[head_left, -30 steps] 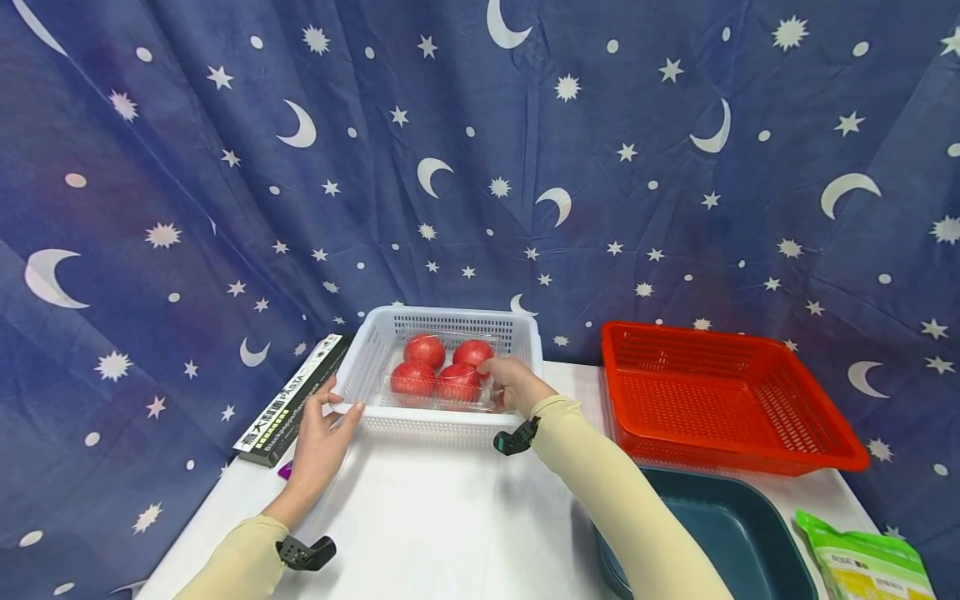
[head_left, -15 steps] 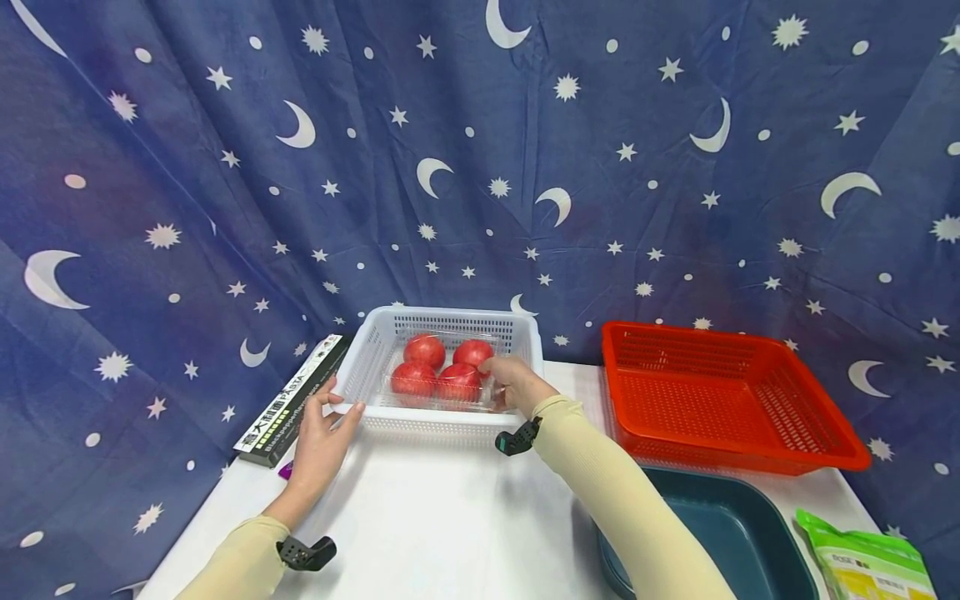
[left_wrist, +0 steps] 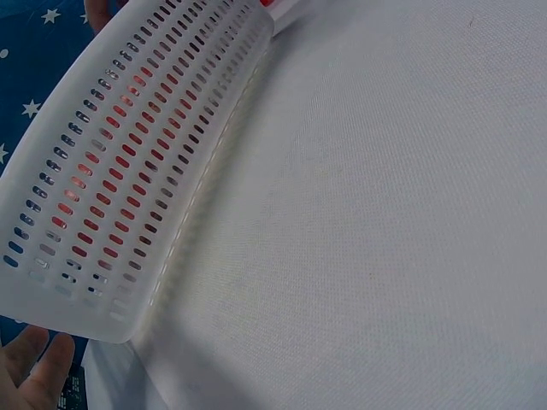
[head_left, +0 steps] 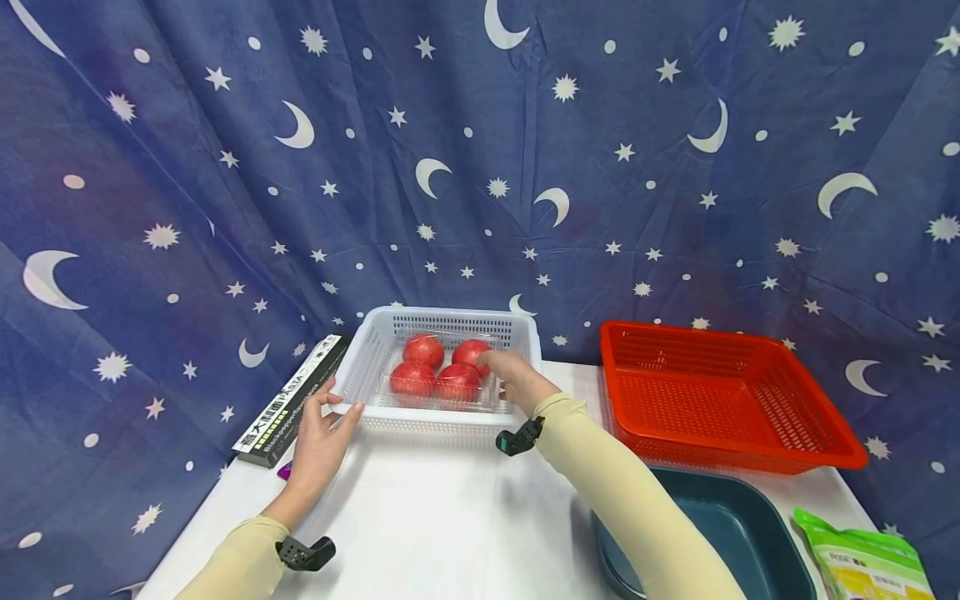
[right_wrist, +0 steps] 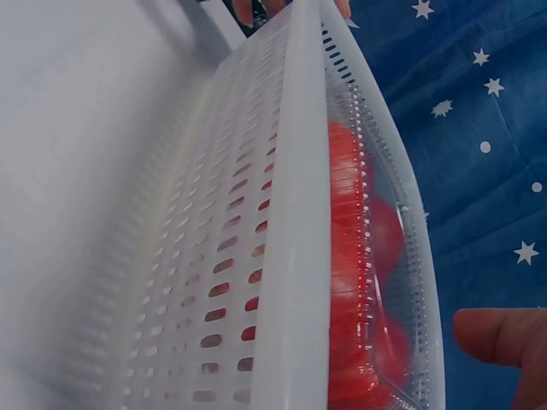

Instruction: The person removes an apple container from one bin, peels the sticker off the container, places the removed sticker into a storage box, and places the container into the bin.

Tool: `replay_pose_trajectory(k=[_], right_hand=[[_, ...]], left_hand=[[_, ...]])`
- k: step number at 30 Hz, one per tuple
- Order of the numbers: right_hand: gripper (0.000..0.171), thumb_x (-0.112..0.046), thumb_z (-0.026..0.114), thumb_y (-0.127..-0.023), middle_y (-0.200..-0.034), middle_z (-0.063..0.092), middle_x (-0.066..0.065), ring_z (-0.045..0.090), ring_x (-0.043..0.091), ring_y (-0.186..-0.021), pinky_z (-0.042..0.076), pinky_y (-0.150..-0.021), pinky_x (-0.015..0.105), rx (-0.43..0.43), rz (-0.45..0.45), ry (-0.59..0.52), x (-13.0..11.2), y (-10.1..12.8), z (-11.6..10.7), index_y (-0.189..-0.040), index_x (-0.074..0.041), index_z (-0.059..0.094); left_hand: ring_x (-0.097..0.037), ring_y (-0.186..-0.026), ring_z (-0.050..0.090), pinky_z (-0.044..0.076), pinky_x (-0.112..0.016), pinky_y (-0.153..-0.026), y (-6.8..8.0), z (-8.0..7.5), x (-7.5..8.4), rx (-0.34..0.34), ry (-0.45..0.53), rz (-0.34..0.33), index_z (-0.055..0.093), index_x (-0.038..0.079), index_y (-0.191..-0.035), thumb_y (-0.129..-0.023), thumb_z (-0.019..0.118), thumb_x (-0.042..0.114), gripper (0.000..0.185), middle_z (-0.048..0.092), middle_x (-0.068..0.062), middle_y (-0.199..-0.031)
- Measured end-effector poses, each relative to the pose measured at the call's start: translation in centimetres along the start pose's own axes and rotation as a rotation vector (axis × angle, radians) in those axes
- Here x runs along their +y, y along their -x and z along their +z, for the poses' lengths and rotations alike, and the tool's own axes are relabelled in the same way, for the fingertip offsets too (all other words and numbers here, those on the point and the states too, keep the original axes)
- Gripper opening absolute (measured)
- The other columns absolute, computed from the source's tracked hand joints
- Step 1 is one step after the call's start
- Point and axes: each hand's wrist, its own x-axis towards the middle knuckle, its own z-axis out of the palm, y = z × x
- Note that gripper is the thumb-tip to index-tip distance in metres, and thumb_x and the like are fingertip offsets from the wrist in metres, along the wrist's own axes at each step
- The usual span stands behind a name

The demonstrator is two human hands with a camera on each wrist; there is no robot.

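Observation:
A white plastic basket stands at the back of the table with a clear plastic box inside. Several red apples sit in the box. My left hand holds the basket's front left corner, thumb at the front rim and fingers at the side. In the left wrist view its fingertips show right below that corner. Over the basket's right part reaches my right hand, fingers extended above the box's right end. The right wrist view shows a straight digit of it, with nothing gripped.
On the right is a red basket, with a dark blue tub in front of it, partly behind my right sleeve. A green and yellow bag lies far right. A black pasta box lies left of the white basket. A starry curtain hangs behind.
My right hand has let go of the clear box's right end and lifted slightly, its fingers straightening. The left hand and the white basket stay where they were.

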Motion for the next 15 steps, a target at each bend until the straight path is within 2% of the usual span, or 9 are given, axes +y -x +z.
replay_pose_trajectory(k=[3,11,15], right_hand=[[0.055,-0.021,0.065,-0.094,-0.152,0.039,0.017,0.034,0.041,-0.137,0.032,-0.114,0.055,0.002,-0.009,0.017,-0.4,0.2,-0.2,-0.141,0.001,0.048],[0.055,-0.015,0.065,-0.091,-0.154,0.040,0.017,0.035,0.042,-0.136,0.034,-0.109,0.052,0.032,-0.031,0.005,-1.2,0.4,-0.5,-0.140,0.003,0.048],[0.057,-0.017,0.065,-0.092,-0.156,0.038,0.017,0.034,0.043,-0.137,0.033,-0.112,0.053,0.027,-0.038,0.009,-1.2,0.8,-0.6,-0.142,0.002,0.048]], left_hand=[[-0.040,-0.123,0.058,0.048,-0.011,-0.091,0.0,0.1,0.0,-0.003,0.004,0.005,0.042,-0.002,-0.120,-0.099,0.070,0.020,0.041,0.031,-0.008,-0.163],[-0.042,-0.126,0.056,0.046,-0.008,-0.090,-0.1,0.1,-0.1,-0.003,0.008,0.007,0.042,-0.003,-0.121,-0.099,0.070,0.022,0.043,0.031,-0.006,-0.163],[-0.042,-0.125,0.057,0.045,-0.006,-0.089,0.3,-0.1,0.0,-0.005,-0.004,0.004,0.042,-0.002,-0.121,-0.099,0.070,0.023,0.044,0.032,-0.006,-0.164]])
